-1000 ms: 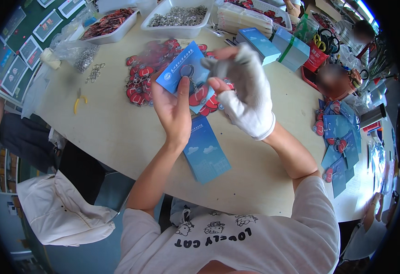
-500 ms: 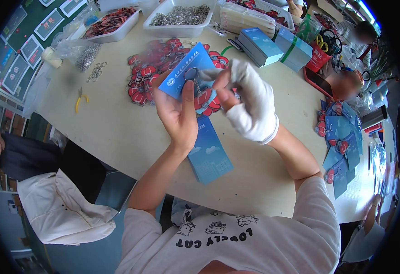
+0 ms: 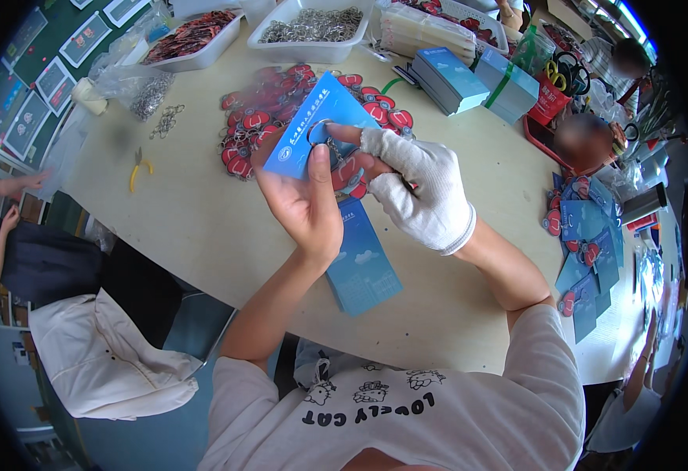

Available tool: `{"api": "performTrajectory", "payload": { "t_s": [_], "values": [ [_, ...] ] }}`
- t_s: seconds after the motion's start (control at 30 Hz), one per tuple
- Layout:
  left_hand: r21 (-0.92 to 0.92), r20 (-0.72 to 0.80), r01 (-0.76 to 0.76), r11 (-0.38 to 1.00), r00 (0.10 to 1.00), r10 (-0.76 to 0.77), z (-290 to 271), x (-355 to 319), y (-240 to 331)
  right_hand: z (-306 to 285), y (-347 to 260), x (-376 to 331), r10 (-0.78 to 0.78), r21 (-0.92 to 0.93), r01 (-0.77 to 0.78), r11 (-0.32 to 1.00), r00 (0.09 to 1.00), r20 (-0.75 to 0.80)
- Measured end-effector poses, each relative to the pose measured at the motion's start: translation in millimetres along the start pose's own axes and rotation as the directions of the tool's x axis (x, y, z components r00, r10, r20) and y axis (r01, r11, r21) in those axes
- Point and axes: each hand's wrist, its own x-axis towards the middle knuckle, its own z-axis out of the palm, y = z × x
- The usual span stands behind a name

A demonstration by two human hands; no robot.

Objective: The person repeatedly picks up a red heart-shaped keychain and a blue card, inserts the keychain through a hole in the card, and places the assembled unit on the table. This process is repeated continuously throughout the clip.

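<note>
My bare left hand [image 3: 306, 206] holds a blue card [image 3: 342, 100] up over the table, its thumb pressed against the card's face. A metal key ring [image 3: 312, 135] lies against the card by that thumb. From the ring hangs a keychain with a red charm [image 3: 347, 174], partly hidden by my fingers. My right hand [image 3: 426, 184], in a white glove with bare fingertips, has its index finger at the ring and its other fingers around the keychain. Below my hands lies a stack of blue cards [image 3: 364, 263]. Behind them spreads a pile of red keychains [image 3: 242, 129].
Yellow-handled pliers [image 3: 138, 169] and loose metal clasps [image 3: 167, 122] lie at left. A white tub of metal rings [image 3: 309, 53] stands at the back. Banded card stacks [image 3: 446, 82] sit back right, near a phone [image 3: 544, 141]. Cards with keychains [image 3: 591, 235] lie at right.
My right hand has turned over and its index finger has come onto the ring. The card has tilted slightly in my left hand. A person at the left has moved their hands.
</note>
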Motion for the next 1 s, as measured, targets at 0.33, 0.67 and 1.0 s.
{"api": "performTrajectory", "payload": {
  "t_s": [0.33,0.67,1.0],
  "values": [
    [0.191,0.042,-0.093,0.977,0.995,0.087,-14,0,-12,-6,-15,3,0.303,0.383,-0.309,0.87,0.95,0.079],
    [-0.103,0.059,0.279,0.955,0.96,-0.275,-11,8,-6,-3,-4,4,0.165,-0.007,-0.166,0.986,0.983,-0.078],
    [-0.109,0.042,0.324,0.94,0.946,-0.321,-12,8,-6,-5,-9,7,0.283,-0.012,-0.285,0.959,0.957,-0.067]
  ]
}}
